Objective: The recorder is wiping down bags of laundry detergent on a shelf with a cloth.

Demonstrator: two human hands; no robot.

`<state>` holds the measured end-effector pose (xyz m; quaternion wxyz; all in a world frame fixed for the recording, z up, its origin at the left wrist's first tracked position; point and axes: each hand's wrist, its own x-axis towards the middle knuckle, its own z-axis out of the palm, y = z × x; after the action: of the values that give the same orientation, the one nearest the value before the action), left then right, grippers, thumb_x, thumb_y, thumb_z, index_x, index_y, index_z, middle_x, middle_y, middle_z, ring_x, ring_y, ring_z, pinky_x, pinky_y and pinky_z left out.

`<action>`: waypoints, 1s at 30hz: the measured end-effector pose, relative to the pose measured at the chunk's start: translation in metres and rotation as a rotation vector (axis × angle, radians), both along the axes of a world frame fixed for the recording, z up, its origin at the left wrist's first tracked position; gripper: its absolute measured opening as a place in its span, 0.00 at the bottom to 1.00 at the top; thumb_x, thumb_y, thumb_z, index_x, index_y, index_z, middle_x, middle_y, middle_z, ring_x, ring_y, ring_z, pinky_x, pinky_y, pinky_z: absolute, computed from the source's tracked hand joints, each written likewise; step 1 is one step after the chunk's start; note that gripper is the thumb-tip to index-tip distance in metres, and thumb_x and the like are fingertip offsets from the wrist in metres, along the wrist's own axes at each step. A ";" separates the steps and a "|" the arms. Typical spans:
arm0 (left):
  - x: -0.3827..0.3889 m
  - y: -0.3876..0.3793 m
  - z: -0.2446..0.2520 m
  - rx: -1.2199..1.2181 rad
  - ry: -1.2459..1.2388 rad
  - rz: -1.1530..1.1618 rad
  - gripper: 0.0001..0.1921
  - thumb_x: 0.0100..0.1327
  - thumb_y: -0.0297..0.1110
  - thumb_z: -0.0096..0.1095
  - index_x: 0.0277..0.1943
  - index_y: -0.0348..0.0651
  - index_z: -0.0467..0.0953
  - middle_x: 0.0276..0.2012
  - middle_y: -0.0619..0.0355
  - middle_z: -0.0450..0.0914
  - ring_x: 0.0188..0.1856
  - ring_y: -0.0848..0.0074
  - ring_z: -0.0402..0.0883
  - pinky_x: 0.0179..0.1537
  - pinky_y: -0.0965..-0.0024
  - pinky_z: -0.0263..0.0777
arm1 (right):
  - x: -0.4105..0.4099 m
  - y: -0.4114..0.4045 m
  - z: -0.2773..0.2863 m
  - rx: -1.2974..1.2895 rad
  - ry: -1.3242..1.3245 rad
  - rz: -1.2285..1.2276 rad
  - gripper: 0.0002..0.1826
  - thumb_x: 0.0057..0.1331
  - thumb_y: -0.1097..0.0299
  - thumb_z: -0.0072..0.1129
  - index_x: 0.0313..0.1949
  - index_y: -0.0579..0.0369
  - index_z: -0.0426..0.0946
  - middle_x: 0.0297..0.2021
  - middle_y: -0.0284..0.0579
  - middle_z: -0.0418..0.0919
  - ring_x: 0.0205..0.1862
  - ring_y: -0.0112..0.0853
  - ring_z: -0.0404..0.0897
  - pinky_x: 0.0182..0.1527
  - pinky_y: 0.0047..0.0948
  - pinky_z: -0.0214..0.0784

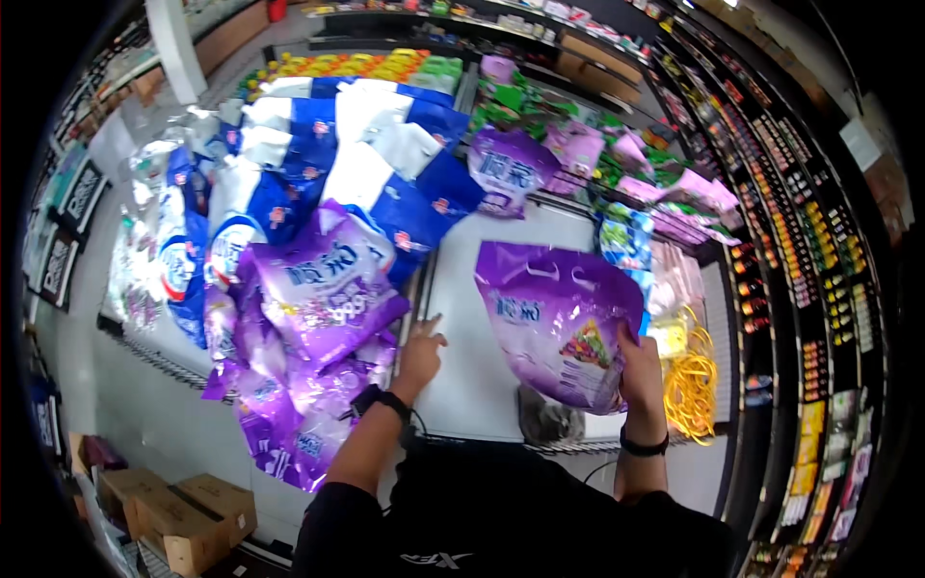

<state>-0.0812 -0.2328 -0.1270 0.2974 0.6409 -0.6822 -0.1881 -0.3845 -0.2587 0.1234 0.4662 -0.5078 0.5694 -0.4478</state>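
Observation:
A purple plastic bag (556,318), likely washing powder, hangs upright with its handle cut-outs at the top. My right hand (639,368) grips it by its right edge. My left hand (423,357) holds nothing, fingers apart, beside the dark divider rail (426,289) of the white shelf (462,383). Left of that hand lies a heap of similar purple bags (325,289), partly behind my forearm. Another purple bag (509,170) lies farther back on the right side. Large blue-and-white bags (361,173) stand behind the heap.
Coiled yellow cord (690,394) lies at the shelf's right front. A dark grey item (549,419) sits at the front edge. Pink and green bags (578,141) fill the wire-divided back right. Cardboard boxes (181,513) are low at left; tall stocked shelving (788,238) stands at right.

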 end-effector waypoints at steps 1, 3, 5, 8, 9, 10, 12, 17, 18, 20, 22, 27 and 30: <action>0.002 0.001 0.000 0.006 0.012 0.014 0.12 0.50 0.16 0.52 0.32 0.44 0.78 0.66 0.59 0.67 0.64 0.52 0.66 0.60 0.60 0.68 | -0.017 0.011 -0.006 0.191 -0.088 -0.074 0.15 0.70 0.63 0.52 0.35 0.64 0.79 0.30 0.35 0.79 0.33 0.21 0.73 0.36 0.25 0.65; 0.004 0.001 0.001 0.021 -0.017 0.003 0.12 0.48 0.16 0.53 0.32 0.44 0.78 0.66 0.58 0.66 0.65 0.52 0.64 0.60 0.59 0.68 | -0.046 0.025 -0.017 0.170 -0.043 -0.168 0.15 0.70 0.63 0.51 0.40 0.65 0.78 0.35 0.39 0.80 0.36 0.25 0.76 0.39 0.28 0.68; 0.004 0.001 -0.002 0.026 -0.041 0.005 0.13 0.48 0.15 0.53 0.32 0.44 0.78 0.66 0.58 0.66 0.65 0.53 0.65 0.59 0.59 0.69 | -0.058 0.029 -0.022 0.102 0.107 -0.297 0.19 0.71 0.61 0.49 0.48 0.69 0.75 0.39 0.49 0.81 0.40 0.35 0.78 0.42 0.34 0.70; -0.001 -0.002 0.007 0.027 -0.031 -0.020 0.13 0.48 0.15 0.53 0.32 0.44 0.78 0.66 0.58 0.65 0.64 0.54 0.65 0.57 0.61 0.70 | -0.051 0.010 -0.021 0.005 0.056 -0.513 0.21 0.71 0.61 0.48 0.50 0.71 0.73 0.40 0.52 0.80 0.39 0.39 0.78 0.43 0.35 0.70; 0.001 0.006 0.008 0.046 -0.038 0.001 0.13 0.48 0.15 0.53 0.32 0.44 0.78 0.66 0.58 0.65 0.64 0.54 0.65 0.57 0.61 0.70 | -0.061 -0.002 -0.037 -0.085 0.283 -0.473 0.19 0.70 0.61 0.49 0.47 0.67 0.75 0.37 0.48 0.80 0.36 0.35 0.77 0.39 0.33 0.70; -0.001 0.005 0.007 0.053 0.004 0.011 0.13 0.47 0.14 0.52 0.31 0.43 0.78 0.66 0.59 0.65 0.64 0.55 0.65 0.58 0.61 0.68 | -0.061 -0.020 -0.044 -0.188 0.508 -0.429 0.17 0.68 0.61 0.50 0.44 0.63 0.77 0.35 0.43 0.80 0.32 0.30 0.77 0.35 0.30 0.69; 0.001 0.007 0.007 0.044 0.021 0.026 0.13 0.46 0.14 0.52 0.30 0.42 0.77 0.67 0.59 0.65 0.65 0.58 0.65 0.58 0.63 0.68 | -0.025 -0.074 -0.053 -0.084 0.128 -0.428 0.19 0.66 0.56 0.51 0.43 0.62 0.75 0.29 0.42 0.73 0.31 0.30 0.72 0.32 0.29 0.64; -0.014 -0.011 0.009 -0.027 0.021 -0.037 0.08 0.50 0.18 0.56 0.28 0.44 0.78 0.67 0.58 0.65 0.62 0.56 0.68 0.53 0.63 0.73 | 0.051 -0.311 -0.079 0.062 0.264 -0.341 0.25 0.60 0.52 0.63 0.47 0.61 0.75 0.35 0.40 0.76 0.36 0.28 0.72 0.36 0.30 0.67; -0.005 -0.005 0.009 -0.039 0.009 -0.009 0.08 0.50 0.18 0.56 0.28 0.44 0.78 0.67 0.59 0.65 0.62 0.56 0.68 0.53 0.63 0.73 | 0.127 -0.306 -0.071 -0.028 0.016 -0.128 0.29 0.58 0.52 0.66 0.49 0.63 0.74 0.38 0.45 0.77 0.39 0.32 0.74 0.38 0.32 0.68; -0.004 0.007 0.009 -0.064 -0.009 -0.009 0.07 0.51 0.19 0.56 0.28 0.44 0.78 0.67 0.60 0.65 0.62 0.57 0.68 0.53 0.63 0.73 | 0.196 -0.306 -0.079 0.033 0.079 -0.117 0.31 0.56 0.55 0.67 0.53 0.63 0.73 0.43 0.48 0.78 0.41 0.34 0.76 0.42 0.35 0.69; -0.012 -0.004 0.009 -0.055 -0.085 0.001 0.07 0.52 0.19 0.57 0.29 0.44 0.79 0.67 0.62 0.65 0.62 0.59 0.69 0.52 0.62 0.74 | 0.199 -0.327 -0.102 -0.169 0.802 0.169 0.32 0.57 0.59 0.67 0.57 0.63 0.69 0.47 0.51 0.78 0.45 0.34 0.77 0.46 0.34 0.69; 0.007 0.008 0.005 0.003 -0.109 0.040 0.08 0.51 0.20 0.57 0.29 0.45 0.79 0.65 0.63 0.67 0.62 0.60 0.68 0.53 0.62 0.73 | 0.203 -0.236 -0.154 -0.194 0.255 0.440 0.29 0.60 0.65 0.63 0.60 0.60 0.67 0.45 0.50 0.79 0.44 0.34 0.79 0.46 0.30 0.71; -0.007 -0.006 0.016 0.022 0.007 -0.029 0.10 0.48 0.16 0.53 0.31 0.41 0.79 0.63 0.58 0.69 0.61 0.56 0.67 0.59 0.61 0.66 | 0.138 -0.235 -0.207 -0.380 0.171 0.088 0.24 0.61 0.63 0.61 0.55 0.59 0.73 0.41 0.46 0.81 0.40 0.34 0.81 0.44 0.32 0.72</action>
<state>-0.0885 -0.2385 -0.1110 0.2896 0.6334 -0.6884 -0.2023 -0.2462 -0.4939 -0.0831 0.3311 -0.6471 0.4894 -0.4818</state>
